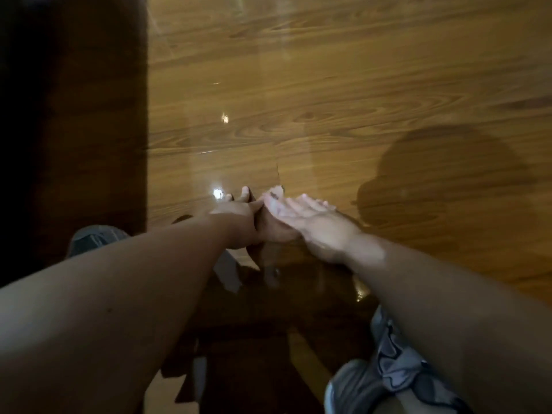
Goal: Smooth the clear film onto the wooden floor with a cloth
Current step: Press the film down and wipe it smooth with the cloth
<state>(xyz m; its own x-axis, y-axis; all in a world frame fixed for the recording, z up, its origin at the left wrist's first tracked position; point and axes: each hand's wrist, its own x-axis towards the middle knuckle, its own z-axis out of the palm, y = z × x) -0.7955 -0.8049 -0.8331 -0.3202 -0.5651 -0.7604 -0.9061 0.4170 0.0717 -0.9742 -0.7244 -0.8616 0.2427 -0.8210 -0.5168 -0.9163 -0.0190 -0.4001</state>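
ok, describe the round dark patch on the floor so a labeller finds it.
Take the glossy wooden floor filling the upper right. Just right of the right hand lies a broad rounded dark patch, probably a shadow. Unlike the straight-edged dark strip down the left, it is soft-edged, with grain showing through.

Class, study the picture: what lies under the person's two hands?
Glossy wooden floor shows around the left hand and right hand, with glare suggesting clear film over it. Anything pressed directly beneath the palms is covered and cannot be seen.
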